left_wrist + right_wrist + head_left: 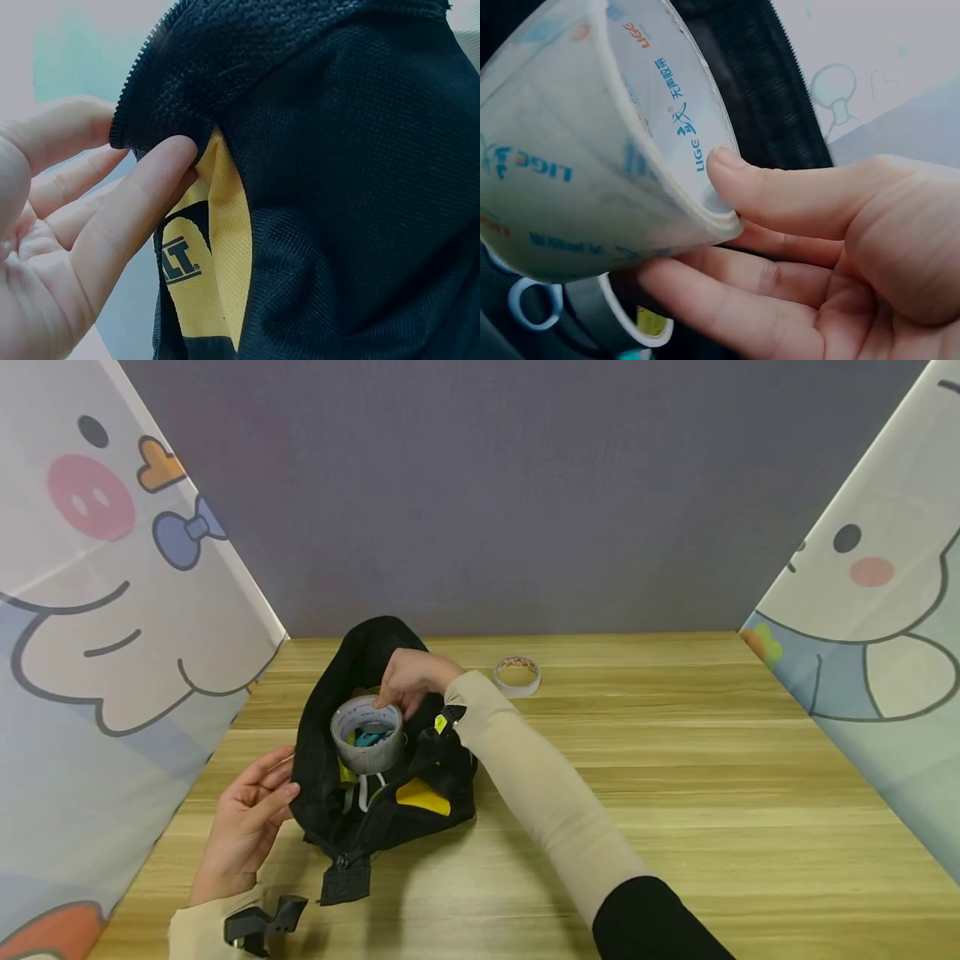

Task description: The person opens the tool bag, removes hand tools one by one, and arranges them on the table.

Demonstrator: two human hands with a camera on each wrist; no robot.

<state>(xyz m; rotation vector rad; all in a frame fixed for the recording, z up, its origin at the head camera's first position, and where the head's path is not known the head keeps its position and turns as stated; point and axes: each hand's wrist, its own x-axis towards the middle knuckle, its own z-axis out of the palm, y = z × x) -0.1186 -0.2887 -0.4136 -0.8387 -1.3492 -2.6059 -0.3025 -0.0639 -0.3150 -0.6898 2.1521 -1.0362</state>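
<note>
A wide roll of clear packing tape (367,757) with blue lettering sits in the mouth of a black zippered tool bag (311,793). My right hand (414,679) pinches the roll's wall, thumb inside the ring and fingers outside, as the right wrist view shows. At the bag's left side, my left hand (251,814) holds the zippered rim between thumb and fingers. A yellow panel (196,300) with black letters shows below that thumb. Deeper in the bag lie a smaller grey tape roll (600,311) and a pale ring-shaped handle (536,304), partly hidden.
Behind and right of the bag, a thin white tape roll (517,677) lies on the wood-grain table (712,760). A grey wall (517,493) closes off the back. Cartoon-printed panels (873,643) stand at both sides. The bag's strap end (347,881) lies toward the front.
</note>
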